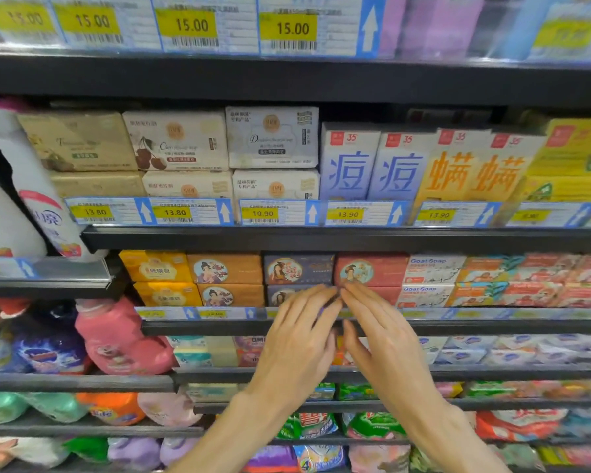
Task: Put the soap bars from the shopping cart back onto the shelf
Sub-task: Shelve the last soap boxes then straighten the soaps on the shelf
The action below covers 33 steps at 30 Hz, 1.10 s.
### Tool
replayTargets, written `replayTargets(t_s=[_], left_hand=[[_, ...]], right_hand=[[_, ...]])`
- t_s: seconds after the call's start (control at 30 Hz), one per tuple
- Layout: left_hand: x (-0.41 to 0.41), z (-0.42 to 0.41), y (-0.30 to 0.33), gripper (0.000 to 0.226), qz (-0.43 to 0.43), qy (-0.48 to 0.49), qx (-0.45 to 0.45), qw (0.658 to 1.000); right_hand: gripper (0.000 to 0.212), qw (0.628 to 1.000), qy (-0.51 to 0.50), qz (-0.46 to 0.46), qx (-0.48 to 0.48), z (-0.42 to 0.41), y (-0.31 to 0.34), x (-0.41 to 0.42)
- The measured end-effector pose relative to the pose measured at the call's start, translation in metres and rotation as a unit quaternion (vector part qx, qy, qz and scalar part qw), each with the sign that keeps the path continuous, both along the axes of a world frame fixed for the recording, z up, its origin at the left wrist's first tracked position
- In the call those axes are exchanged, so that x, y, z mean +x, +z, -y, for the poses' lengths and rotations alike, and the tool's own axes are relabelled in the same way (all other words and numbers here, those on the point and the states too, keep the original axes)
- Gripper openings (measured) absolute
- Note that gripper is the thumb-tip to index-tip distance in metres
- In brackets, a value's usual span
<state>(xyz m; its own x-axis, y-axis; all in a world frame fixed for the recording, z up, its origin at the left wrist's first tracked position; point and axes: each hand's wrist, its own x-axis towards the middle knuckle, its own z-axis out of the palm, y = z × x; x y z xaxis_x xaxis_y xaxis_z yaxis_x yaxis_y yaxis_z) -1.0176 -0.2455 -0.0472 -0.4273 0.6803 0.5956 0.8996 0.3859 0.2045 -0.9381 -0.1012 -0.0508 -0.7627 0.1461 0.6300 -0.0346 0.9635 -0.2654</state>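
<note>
Straight fingers [325,295] of both hands meet, holding nothing, at the front edge of the shelf [492,326], touching the dark soap bars [297,269]. Left hand [301,339] and right hand [382,343] nudge the stack; push unevenly and, I'd say, the top bar skews or slips off.

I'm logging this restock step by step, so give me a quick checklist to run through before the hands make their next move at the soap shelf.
1. Both hands free: ok; left hand and right hand have straight fingers and hold nothing.
2. Fingertips at the target row: ok; they meet in front of the lower dark blue soap box.
3. That box is pushed fully back: cannot tell; the hands hide most of it.
4. Upper dark blue soap box lines up with its neighbours: ok.
5. Shelf edge unobstructed: ok.
6. Soap left in the cart: cannot tell; no cart in view.
</note>
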Motion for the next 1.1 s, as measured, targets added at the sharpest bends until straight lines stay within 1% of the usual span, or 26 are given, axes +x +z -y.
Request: replayTargets(t_s=[0.13, 0.23, 0.37, 0.53, 0.6, 0.7, 0.8, 0.87, 0.97, 1.03, 1.1], left_hand=[[0.005, -0.032, 0.001, 0.043, -0.009, -0.039, -0.015, 0.999], [0.002, -0.044, -0.005, 0.042, -0.011, -0.032, -0.020, 0.999], [0.000, -0.047, -0.007, 0.043, -0.017, -0.021, -0.026, 0.999], [-0.003, -0.045, -0.005, 0.044, -0.006, -0.011, -0.038, 0.999], [-0.001, -0.042, -0.003, 0.041, 0.001, -0.027, -0.022, 0.999], [0.000, -0.027, 0.007, 0.034, 0.017, -0.040, 0.035, 0.998], [-0.011, 0.000, 0.015, 0.032, 0.006, 0.002, 0.087, 0.996], [-0.025, 0.017, 0.018, 0.032, -0.019, 0.041, 0.101, 0.994], [-0.047, 0.036, 0.027, 0.031, -0.053, 0.104, 0.089, 0.989], [-0.061, 0.045, 0.031, 0.030, -0.060, 0.150, 0.068, 0.985], [-0.075, 0.052, 0.030, 0.029, -0.061, 0.189, 0.041, 0.979]], right_hand=[[0.040, 0.998, -0.069, 0.000, 0.011, -0.028, -0.002, 0.019], [0.042, 0.994, -0.101, 0.031, 0.025, -0.041, -0.008, 0.020], [0.051, 0.993, -0.095, 0.057, 0.029, -0.049, -0.012, 0.016], [0.051, 0.996, -0.078, 0.049, 0.012, -0.046, -0.011, 0.016], [0.047, 0.997, -0.072, 0.040, 0.010, -0.044, -0.009, 0.018], [0.040, 0.999, -0.047, 0.012, 0.003, -0.034, 0.002, 0.020], [0.039, 1.000, -0.007, -0.011, 0.018, -0.021, 0.015, 0.010], [0.037, 0.999, -0.003, -0.030, 0.040, -0.014, 0.021, -0.006], [0.040, 0.996, -0.035, -0.011, 0.080, -0.008, 0.030, -0.030], [0.043, 0.991, -0.073, 0.019, 0.107, -0.009, 0.034, -0.041], [0.041, 0.987, -0.105, 0.040, 0.119, -0.012, 0.036, -0.047]])
